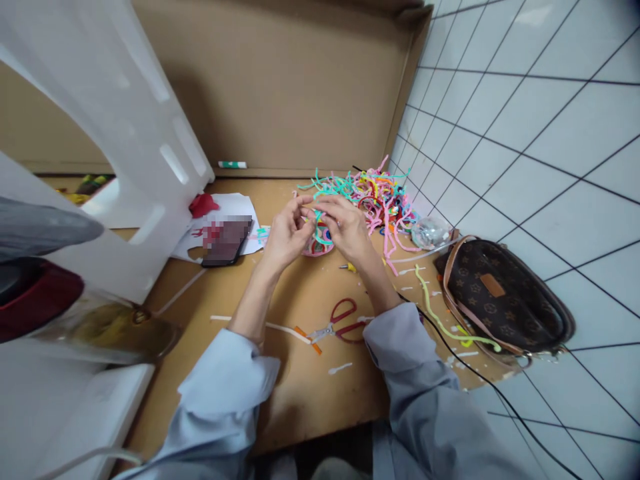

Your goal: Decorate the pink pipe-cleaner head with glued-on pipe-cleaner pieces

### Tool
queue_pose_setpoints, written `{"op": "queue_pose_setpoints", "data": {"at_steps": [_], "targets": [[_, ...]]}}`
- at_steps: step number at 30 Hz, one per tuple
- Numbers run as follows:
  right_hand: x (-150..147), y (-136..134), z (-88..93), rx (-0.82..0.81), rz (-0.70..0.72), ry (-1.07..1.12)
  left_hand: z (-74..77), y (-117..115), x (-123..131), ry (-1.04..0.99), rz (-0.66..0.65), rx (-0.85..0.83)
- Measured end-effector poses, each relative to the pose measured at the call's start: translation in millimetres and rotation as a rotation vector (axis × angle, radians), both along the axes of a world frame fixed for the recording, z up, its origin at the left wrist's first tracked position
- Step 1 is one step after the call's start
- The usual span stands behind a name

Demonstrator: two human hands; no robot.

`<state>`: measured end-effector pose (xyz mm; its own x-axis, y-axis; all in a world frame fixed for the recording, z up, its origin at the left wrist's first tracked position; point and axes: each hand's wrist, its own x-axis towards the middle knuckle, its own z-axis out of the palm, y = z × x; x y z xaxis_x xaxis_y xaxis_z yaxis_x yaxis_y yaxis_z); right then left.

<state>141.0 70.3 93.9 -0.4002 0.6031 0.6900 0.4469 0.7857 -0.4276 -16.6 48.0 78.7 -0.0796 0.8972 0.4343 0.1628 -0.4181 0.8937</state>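
Above the middle of the table, my left hand (289, 230) and my right hand (346, 225) come together, fingertips pinched. Between them is a teal pipe cleaner (319, 233), bent into a curve; both hands appear to grip it. Below and behind the fingers sits a small round pink container (320, 251) with colourful bits in it, partly hidden. A heap of pipe cleaners (383, 193) in pink, teal, yellow and other colours lies just beyond my right hand. Nearer to me, red-handled scissors (345, 323) rest partly opened on the table, beside white and orange pieces.
A phone (227, 241) lies on white paper (240, 203) at left, by a white plastic panel (165, 113). On the right are a brown patterned handbag (505, 293), a yellow-green pipe cleaner (430, 300), a black cable (465, 363) and a clear plastic bundle (431, 232). Cardboard (295, 87) stands behind.
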Motion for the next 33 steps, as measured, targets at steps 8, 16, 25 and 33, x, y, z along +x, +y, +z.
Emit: {"op": "queue_pose_setpoints", "data": {"at_steps": [8,16,25,33], "targets": [[6.0,-30.7,9.1,0.021,-0.118,0.035,15.0,-29.5,5.0,-0.275,0.08,-0.054],[-0.5,-63.0,8.6,0.018,-0.103,-0.051,8.8,-71.1,12.2,-0.263,0.017,-0.07],[20.9,-104.3,7.4,0.053,-0.146,-0.121,-16.9,-81.2,-0.4,-0.509,0.128,-0.136],[34.4,-140.3,-39.6,-0.324,-0.159,-0.937,-22.3,-79.6,-16.2,-0.616,0.133,-0.144]]}}
